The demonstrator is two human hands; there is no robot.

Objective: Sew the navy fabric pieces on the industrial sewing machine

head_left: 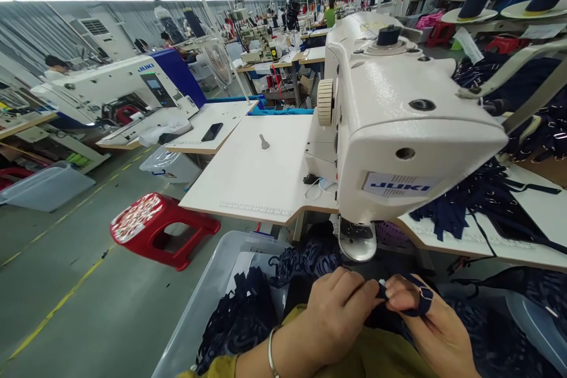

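Fingers (359, 294) of our left hand (336, 319) and right hand (436, 333) pinched a thin navy strap (423, 300). Above us curved a glossy white sewing machine (398, 124).

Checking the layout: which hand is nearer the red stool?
Left. The left hand is right of the red stool; the right hand is farther right. Both pinch a navy strap.

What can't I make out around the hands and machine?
Head view.
Needle of the sewing machine: hidden by its own head.
End of the navy strap: covered by fingertips of the left hand and right hand.
Contents of the clear bin: dark tangle, pieces indistinct.
Right wrist: cut off by bottom edge.
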